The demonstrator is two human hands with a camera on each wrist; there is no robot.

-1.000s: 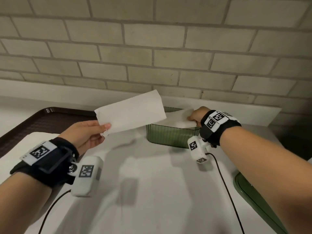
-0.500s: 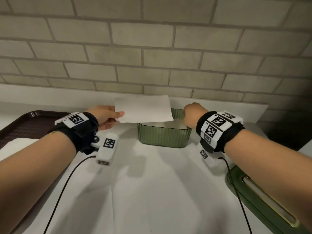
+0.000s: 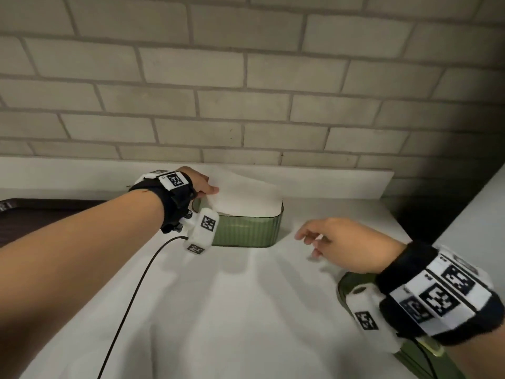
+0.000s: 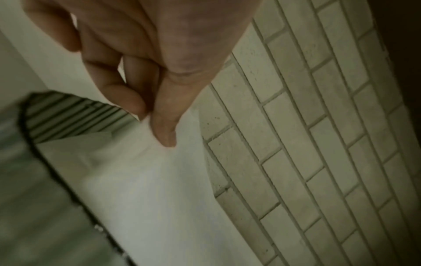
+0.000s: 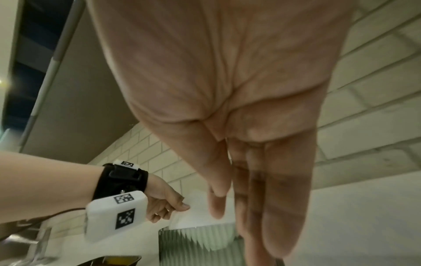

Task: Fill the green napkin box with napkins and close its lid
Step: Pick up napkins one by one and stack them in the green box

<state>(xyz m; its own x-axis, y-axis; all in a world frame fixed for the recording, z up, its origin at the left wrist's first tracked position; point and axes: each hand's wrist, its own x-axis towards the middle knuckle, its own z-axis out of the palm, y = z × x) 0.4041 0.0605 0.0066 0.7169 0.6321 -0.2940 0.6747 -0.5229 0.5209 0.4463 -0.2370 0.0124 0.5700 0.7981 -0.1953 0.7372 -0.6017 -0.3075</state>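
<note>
Green ribbed plastic napkin box (image 3: 246, 231) sits far centre on white-covered table (image 3: 218, 310), lid off. Left hand (image 3: 198, 183) pinches white paper napkin (image 3: 246, 198) by left edge over box opening. Right hand (image 3: 341, 242) hovers right of box, fingers loose, holding nothing. Green lid (image 3: 345, 283) near right.

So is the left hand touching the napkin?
Touching: in the left wrist view the left hand pinches the napkin between thumb and finger.
</note>
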